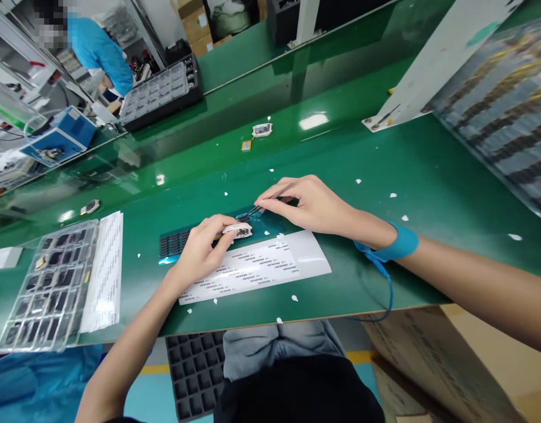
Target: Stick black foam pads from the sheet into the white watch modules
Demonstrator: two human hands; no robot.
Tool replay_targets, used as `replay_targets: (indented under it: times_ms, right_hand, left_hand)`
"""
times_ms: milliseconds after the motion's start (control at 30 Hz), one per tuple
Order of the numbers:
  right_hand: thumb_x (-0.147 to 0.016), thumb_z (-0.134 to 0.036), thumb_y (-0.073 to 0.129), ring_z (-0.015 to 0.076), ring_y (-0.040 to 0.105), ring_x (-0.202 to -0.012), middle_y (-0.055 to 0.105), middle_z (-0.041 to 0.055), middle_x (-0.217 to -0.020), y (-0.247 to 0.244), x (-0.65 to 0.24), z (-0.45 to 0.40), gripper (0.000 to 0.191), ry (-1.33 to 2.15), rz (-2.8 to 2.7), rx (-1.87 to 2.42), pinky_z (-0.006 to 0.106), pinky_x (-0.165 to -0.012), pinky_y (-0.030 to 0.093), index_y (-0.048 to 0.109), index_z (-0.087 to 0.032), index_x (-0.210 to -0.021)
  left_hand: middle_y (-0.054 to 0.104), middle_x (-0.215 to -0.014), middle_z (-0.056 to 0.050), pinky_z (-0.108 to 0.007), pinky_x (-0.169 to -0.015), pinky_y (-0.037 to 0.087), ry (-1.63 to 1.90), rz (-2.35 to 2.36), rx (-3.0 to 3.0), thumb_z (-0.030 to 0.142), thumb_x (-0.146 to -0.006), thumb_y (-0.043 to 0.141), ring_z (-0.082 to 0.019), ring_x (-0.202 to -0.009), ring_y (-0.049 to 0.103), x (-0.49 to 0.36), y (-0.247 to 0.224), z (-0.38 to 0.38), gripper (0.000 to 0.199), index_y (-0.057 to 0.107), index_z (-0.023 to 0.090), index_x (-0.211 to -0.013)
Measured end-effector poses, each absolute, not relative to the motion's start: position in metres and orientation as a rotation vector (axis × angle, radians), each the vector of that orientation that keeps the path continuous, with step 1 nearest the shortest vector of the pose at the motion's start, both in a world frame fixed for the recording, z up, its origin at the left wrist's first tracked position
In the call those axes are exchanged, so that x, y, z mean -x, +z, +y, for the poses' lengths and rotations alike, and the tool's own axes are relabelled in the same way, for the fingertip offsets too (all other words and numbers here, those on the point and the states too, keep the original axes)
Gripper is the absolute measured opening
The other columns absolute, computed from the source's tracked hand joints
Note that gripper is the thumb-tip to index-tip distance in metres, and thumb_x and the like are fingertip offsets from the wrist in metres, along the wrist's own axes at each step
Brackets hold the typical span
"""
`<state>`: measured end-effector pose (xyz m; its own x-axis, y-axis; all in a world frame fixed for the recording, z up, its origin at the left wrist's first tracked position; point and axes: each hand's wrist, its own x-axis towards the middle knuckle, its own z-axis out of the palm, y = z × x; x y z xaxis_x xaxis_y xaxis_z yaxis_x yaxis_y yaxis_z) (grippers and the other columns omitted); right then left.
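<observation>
My left hand (pixel 204 244) grips a small white device (pixel 240 230) with its inner parts showing, held over a blue film sheet (pixel 164 260) that bears rows of black pads (pixel 175 242). Just right of the device, my right hand (pixel 299 202) pinches thin metal tweezers (pixel 254 210), their tips low over the film's right part. Whether the tips hold anything is too small to tell. A white sheet of printed labels (pixel 256 267) lies nearer the table's front edge, partly beneath my left hand. A blue band with a cord (pixel 402 242) circles my right wrist.
On the left stand a clear compartment tray (pixel 47 288) and another label sheet (pixel 103 270). Further back lies a white device with a yellow part (pixel 262 130). A white post (pixel 433 64) and bagged parts (pixel 512 111) are at the right. A person in blue works behind.
</observation>
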<state>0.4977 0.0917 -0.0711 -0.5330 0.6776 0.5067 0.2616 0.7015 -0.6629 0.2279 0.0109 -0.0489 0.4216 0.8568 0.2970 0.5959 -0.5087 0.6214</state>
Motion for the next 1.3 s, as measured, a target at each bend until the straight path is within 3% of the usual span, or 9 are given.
replay_targets:
  times_ms: [200, 333, 500, 733, 933, 1033, 1133, 1200, 1300]
  right_hand:
    - [-0.113, -0.035, 0.067, 0.0247, 0.078, -0.107, 0.086, 0.0035, -0.108, -0.076, -0.500, 0.095, 0.027, 0.639, -2.193, 0.618, 0.039, -0.090, 0.061, 0.087, -0.024, -0.100]
    - [-0.115, -0.027, 0.062, 0.0235, 0.076, -0.106, 0.085, 0.0060, -0.107, -0.076, -0.498, 0.085, 0.026, 0.388, -2.284, 0.574, 0.035, -0.079, 0.059, 0.087, -0.021, -0.118]
    - [-0.113, -0.017, 0.062, 0.0208, 0.074, -0.100, 0.078, 0.0044, -0.090, -0.076, -0.496, 0.079, 0.025, 0.081, -2.297, 0.550, 0.029, -0.059, 0.047, 0.087, -0.023, -0.114]
    - [-0.111, -0.031, 0.071, 0.0219, 0.074, -0.092, 0.076, 0.0102, -0.110, -0.063, -0.514, 0.097, 0.019, -0.019, -2.009, 0.826, 0.035, -0.069, 0.064, 0.088, -0.028, -0.120]
    - [-0.111, -0.027, 0.073, 0.0195, 0.078, -0.089, 0.081, 0.0089, -0.114, -0.060, -0.515, 0.091, 0.020, 0.002, -2.063, 0.754, 0.036, -0.075, 0.070, 0.087, -0.029, -0.125]
    - [-0.110, -0.024, 0.074, 0.0190, 0.080, -0.087, 0.081, 0.0083, -0.112, -0.059, -0.513, 0.090, 0.019, -0.004, -2.073, 0.700, 0.036, -0.075, 0.072, 0.087, -0.028, -0.124]
    - [-0.110, -0.022, 0.074, 0.0217, 0.081, -0.094, 0.083, 0.0071, -0.109, -0.058, -0.513, 0.089, 0.022, -0.028, -2.090, 0.673, 0.037, -0.074, 0.072, 0.086, -0.030, -0.126]
    - [-0.109, -0.021, 0.075, 0.0238, 0.080, -0.101, 0.083, 0.0053, -0.106, -0.056, -0.513, 0.086, 0.025, -0.045, -2.099, 0.666, 0.037, -0.074, 0.072, 0.085, -0.033, -0.129]
    - [-0.105, -0.013, 0.078, 0.0244, 0.080, -0.102, 0.084, 0.0026, -0.107, -0.052, -0.511, 0.081, 0.044, -0.089, -2.091, 0.597, 0.035, -0.070, 0.070, 0.079, -0.038, -0.140]
  left_hand:
    - [0.084, -0.128, -0.010, -0.035, -0.100, 0.052, 0.761, 1.161, -2.437, 0.022, -0.117, 0.052, -0.023, -0.118, 0.077, -0.233, -0.059, 0.011, 0.026, 0.078, 0.019, -0.124]
    - [0.085, -0.119, -0.010, -0.035, -0.095, 0.052, 0.746, 1.220, -2.454, 0.023, -0.116, 0.054, -0.023, -0.111, 0.077, -0.238, -0.059, 0.012, 0.024, 0.077, 0.018, -0.120]
    - [0.084, -0.112, -0.009, -0.035, -0.091, 0.052, 0.698, 1.301, -2.441, 0.028, -0.115, 0.052, -0.024, -0.106, 0.076, -0.241, -0.059, 0.013, 0.029, 0.079, 0.020, -0.118]
    - [0.085, -0.119, -0.010, -0.038, -0.094, 0.053, 0.688, 1.283, -2.393, 0.030, -0.116, 0.048, -0.026, -0.110, 0.077, -0.238, -0.060, 0.013, 0.032, 0.078, 0.020, -0.121]
    - [0.084, -0.125, -0.013, -0.042, -0.091, 0.055, 0.627, 1.223, -2.513, 0.026, -0.116, 0.049, -0.030, -0.115, 0.077, -0.239, -0.062, 0.009, 0.026, 0.073, 0.017, -0.121]
    - [0.085, -0.124, -0.012, -0.045, -0.099, 0.056, 0.788, 1.083, -2.555, 0.020, -0.113, 0.052, -0.028, -0.114, 0.079, -0.239, -0.056, 0.004, 0.023, 0.074, 0.017, -0.118]
    - [0.086, -0.115, -0.009, -0.041, -0.101, 0.057, 1.162, 1.105, -2.217, 0.023, -0.111, 0.061, -0.023, -0.106, 0.080, -0.236, -0.042, 0.002, 0.015, 0.075, 0.019, -0.113]
    - [0.085, -0.105, -0.008, -0.036, -0.089, 0.059, 1.349, 1.243, -1.730, 0.029, -0.109, 0.068, -0.020, -0.090, 0.079, -0.231, -0.034, 0.008, 0.012, 0.074, 0.019, -0.111]
    - [0.084, -0.096, -0.010, -0.031, -0.075, 0.058, 1.335, 1.286, -1.075, 0.026, -0.099, 0.072, -0.015, -0.072, 0.071, -0.220, -0.032, 0.023, 0.011, 0.073, 0.015, -0.101]
